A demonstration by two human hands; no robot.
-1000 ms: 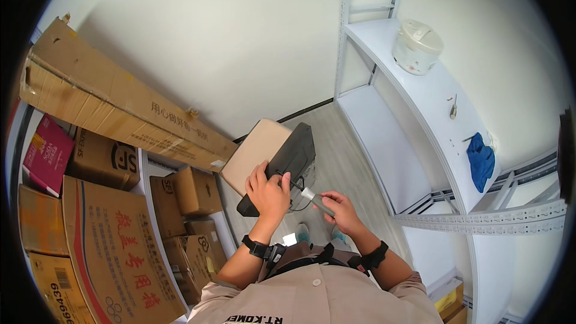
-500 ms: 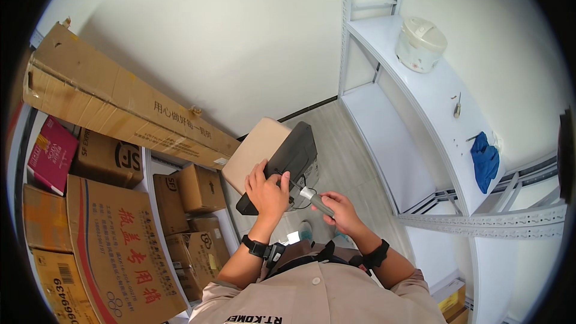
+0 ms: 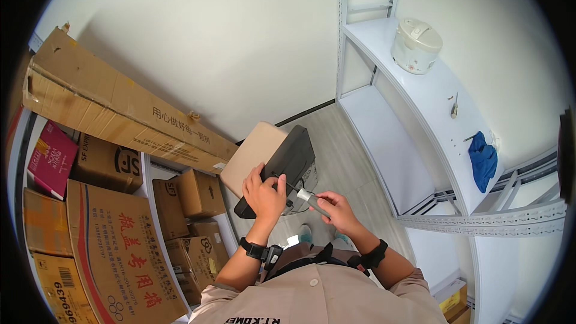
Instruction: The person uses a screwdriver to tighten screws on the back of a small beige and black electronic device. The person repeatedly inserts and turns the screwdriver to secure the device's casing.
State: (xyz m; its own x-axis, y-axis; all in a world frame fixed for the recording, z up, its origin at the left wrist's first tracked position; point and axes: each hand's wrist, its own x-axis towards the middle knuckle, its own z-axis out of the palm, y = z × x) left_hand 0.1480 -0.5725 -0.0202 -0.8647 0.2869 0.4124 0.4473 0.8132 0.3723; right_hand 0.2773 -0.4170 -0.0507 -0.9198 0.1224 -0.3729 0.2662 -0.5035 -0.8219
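In front of me stands a boxy object with a beige side [image 3: 255, 151] and a black panel [image 3: 294, 157]; its exact kind I cannot make out. My left hand [image 3: 264, 197] lies on the black panel with its fingers spread, thumb close to the screwdriver's shaft. Gripped in my right hand [image 3: 337, 211] is a screwdriver [image 3: 312, 201] with a grey handle, its shaft slanting up-left toward the panel. The tip is hidden near my left thumb. A thin dark cable shows beside the shaft.
On the right-hand shelf [image 3: 441, 138] stand a white rice cooker [image 3: 415, 48], a small screwdriver [image 3: 455, 108] and a blue cloth [image 3: 483, 162]. Cardboard boxes [image 3: 126, 246] fill the left rack, with a long carton [image 3: 126, 105] lying above them. A white wall closes the far side.
The boxy object appears slightly lower and the view has shifted a little. My right hand still grips the screwdriver, and my left hand stays on the panel.
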